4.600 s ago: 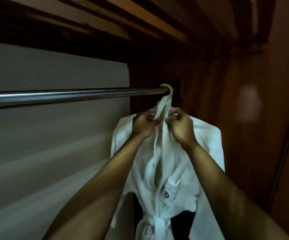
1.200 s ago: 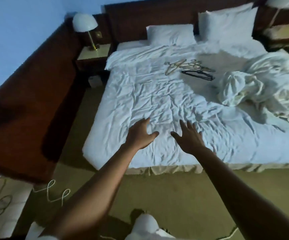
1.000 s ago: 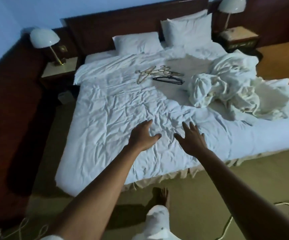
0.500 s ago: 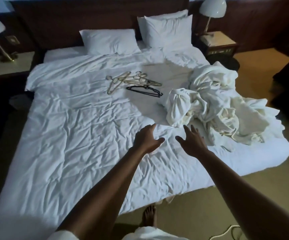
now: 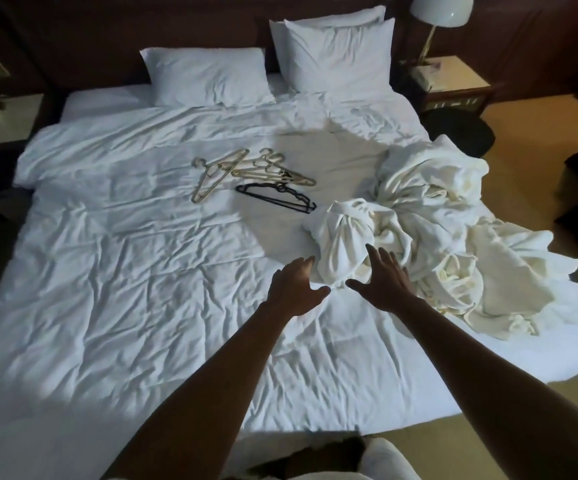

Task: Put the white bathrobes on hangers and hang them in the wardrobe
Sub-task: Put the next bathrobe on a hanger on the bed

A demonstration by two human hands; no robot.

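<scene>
I've walked in from the bed's foot since a moment ago; the heap of white bathrobes point(image 5: 429, 237) on the bed point(image 5: 124, 271) now lies just beyond my right hand point(image 5: 382, 280), nearer than the left hand point(image 5: 294, 289). Both hands spread, holding nothing.

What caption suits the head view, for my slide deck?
Both open hands, left hand and right hand, reach toward heaped white bathrobes beside hangers.
</scene>
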